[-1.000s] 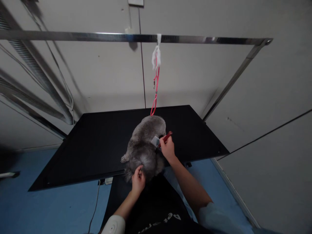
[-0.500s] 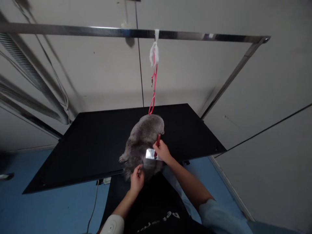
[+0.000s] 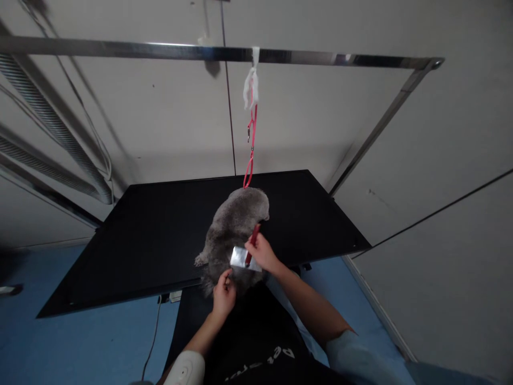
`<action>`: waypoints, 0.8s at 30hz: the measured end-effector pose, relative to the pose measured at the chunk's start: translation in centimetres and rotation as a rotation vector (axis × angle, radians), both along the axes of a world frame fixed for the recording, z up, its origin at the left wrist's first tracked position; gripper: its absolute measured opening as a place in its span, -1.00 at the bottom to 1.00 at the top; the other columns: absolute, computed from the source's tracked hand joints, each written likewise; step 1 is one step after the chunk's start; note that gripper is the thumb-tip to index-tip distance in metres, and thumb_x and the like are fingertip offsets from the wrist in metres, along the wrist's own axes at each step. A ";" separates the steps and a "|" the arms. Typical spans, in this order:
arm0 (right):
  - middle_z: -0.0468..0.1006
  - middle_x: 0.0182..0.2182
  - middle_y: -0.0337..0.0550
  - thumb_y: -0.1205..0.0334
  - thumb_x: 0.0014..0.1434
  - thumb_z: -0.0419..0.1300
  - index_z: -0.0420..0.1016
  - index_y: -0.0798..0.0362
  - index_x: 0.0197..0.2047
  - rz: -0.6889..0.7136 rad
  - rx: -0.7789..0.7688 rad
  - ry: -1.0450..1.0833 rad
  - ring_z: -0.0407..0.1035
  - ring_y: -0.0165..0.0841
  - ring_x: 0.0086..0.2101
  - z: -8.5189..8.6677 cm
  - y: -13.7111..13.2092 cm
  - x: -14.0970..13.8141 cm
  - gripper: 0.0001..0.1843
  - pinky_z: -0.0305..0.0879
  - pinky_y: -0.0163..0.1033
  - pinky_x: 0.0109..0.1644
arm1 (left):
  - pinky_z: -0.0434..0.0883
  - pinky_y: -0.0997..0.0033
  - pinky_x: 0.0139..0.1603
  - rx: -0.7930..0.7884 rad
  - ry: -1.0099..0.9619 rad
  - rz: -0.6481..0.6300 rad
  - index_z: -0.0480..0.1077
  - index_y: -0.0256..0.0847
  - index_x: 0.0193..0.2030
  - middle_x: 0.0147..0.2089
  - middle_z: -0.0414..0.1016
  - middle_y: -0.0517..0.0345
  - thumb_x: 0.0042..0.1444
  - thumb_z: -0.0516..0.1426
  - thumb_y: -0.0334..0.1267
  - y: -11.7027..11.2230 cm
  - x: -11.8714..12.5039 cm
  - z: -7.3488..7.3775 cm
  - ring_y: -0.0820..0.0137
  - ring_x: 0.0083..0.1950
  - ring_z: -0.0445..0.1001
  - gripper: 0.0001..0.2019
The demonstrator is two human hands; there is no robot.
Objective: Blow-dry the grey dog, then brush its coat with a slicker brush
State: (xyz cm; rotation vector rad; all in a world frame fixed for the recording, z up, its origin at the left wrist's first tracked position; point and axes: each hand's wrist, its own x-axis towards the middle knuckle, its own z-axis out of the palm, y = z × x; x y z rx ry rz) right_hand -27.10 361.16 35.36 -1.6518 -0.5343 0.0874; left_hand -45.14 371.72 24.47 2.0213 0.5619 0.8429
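A grey furry animal is at the near edge of a black grooming table, its near side close to my apron. My right hand grips the red handle of a slicker brush; the shiny metal back faces up and its bristle side rests against the animal's fur. Lower and to the left, my left hand is closed in a pinch at the animal's fur. What exactly lies between those fingers is hidden. A pink leash hangs down with its loop just behind the animal.
A metal bar spans above the table, with white cloth tied round it. Ribbed grey hoses run down at the left. A pale wall stands behind. A cable trails on the blue floor.
My right hand has moved the brush slightly left and down over the fur, and the brush has tilted. My left hand stays in nearly the same place.
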 end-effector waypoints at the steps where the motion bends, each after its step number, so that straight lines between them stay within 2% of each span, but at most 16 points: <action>1: 0.46 -0.47 -0.28 0.14 0.02 0.17 0.30 -0.01 -0.28 0.026 -0.008 0.016 0.39 -0.35 -0.43 0.0 0.2 0.1 -0.81 0.31 -0.27 -0.31 | 0.24 0.54 -0.53 0.001 -0.001 0.008 0.36 -0.32 -0.03 -0.59 0.16 0.36 0.01 0.02 -0.23 0.0 0.0 0.1 0.53 -0.60 0.21 -0.62; 5: 0.46 -0.39 -0.23 0.11 0.12 0.05 0.26 0.00 -0.20 -0.107 0.056 0.021 0.40 -0.35 -0.35 -0.3 0.8 0.8 -0.80 0.31 -0.25 -0.23 | 0.22 0.56 -0.55 0.009 -0.002 0.015 0.37 -0.31 -0.04 -0.60 0.14 0.37 0.01 0.01 -0.25 0.1 -0.1 0.0 0.55 -0.62 0.18 -0.63; 9: 0.45 -0.48 -0.29 0.12 0.00 0.19 0.31 0.01 -0.30 0.081 0.052 0.000 0.37 -0.38 -0.45 -1.1 1.3 0.9 -0.79 0.31 -0.29 -0.33 | 0.25 0.54 -0.53 0.023 -0.006 -0.008 0.35 -0.32 -0.01 -0.57 0.21 0.34 -0.01 0.02 -0.31 0.3 -0.2 -0.2 0.54 -0.60 0.21 -0.61; 10: 0.44 -0.49 -0.29 0.12 0.00 0.20 0.32 0.01 -0.32 0.095 0.038 0.007 0.36 -0.38 -0.47 -1.3 1.4 0.9 -0.80 0.31 -0.29 -0.34 | 0.25 0.54 -0.53 0.022 -0.011 -0.007 0.35 -0.32 -0.01 -0.57 0.22 0.33 -0.01 0.02 -0.30 0.3 -0.2 -0.3 0.54 -0.60 0.22 -0.61; 13: 0.46 -0.40 -0.23 0.12 0.10 0.08 0.30 0.02 -0.24 -0.025 0.068 0.020 0.38 -0.37 -0.38 -1.5 1.6 1.1 -0.81 0.32 -0.26 -0.25 | 0.25 0.55 -0.54 0.016 -0.021 0.001 0.36 -0.33 -0.02 -0.59 0.18 0.35 0.01 0.02 -0.27 0.4 -0.2 -0.2 0.54 -0.61 0.21 -0.62; 14: 0.46 -0.38 -0.22 0.12 0.11 0.07 0.29 0.02 -0.22 -0.020 0.078 0.015 0.38 -0.37 -0.36 -1.5 1.7 1.1 -0.80 0.32 -0.26 -0.23 | 0.24 0.56 -0.55 0.016 -0.019 0.004 0.36 -0.33 -0.03 -0.59 0.17 0.36 0.01 0.02 -0.27 0.3 -0.2 -0.1 0.55 -0.61 0.20 -0.62; 18: 0.43 -0.49 -0.31 0.14 0.00 0.19 0.31 0.02 -0.32 0.179 0.037 0.046 0.35 -0.40 -0.46 -1.8 2.1 0.9 -0.81 0.31 -0.29 -0.32 | 0.24 0.55 -0.56 0.029 -0.011 0.014 0.36 -0.33 -0.04 -0.58 0.22 0.34 0.00 0.02 -0.26 0.2 -0.2 0.2 0.55 -0.62 0.21 -0.62; 22: 0.43 -0.46 -0.30 0.13 0.06 0.13 0.30 0.02 -0.27 0.150 0.069 0.048 0.35 -0.41 -0.45 -1.8 2.3 0.5 -0.82 0.31 -0.29 -0.30 | 0.23 0.55 -0.57 0.035 -0.012 0.018 0.38 -0.32 -0.06 -0.61 0.18 0.36 0.07 0.00 -0.21 0.0 0.0 0.5 0.53 -0.63 0.22 -0.66; 24: 0.44 -0.48 -0.31 0.13 0.00 0.19 0.32 0.02 -0.29 0.184 0.089 0.063 0.35 -0.41 -0.46 -1.8 2.4 0.3 -0.79 0.30 -0.30 -0.32 | 0.22 0.55 -0.57 0.039 -0.016 0.020 0.39 -0.32 -0.07 -0.63 0.17 0.36 0.09 0.01 -0.19 0.0 0.1 0.6 0.53 -0.63 0.21 -0.66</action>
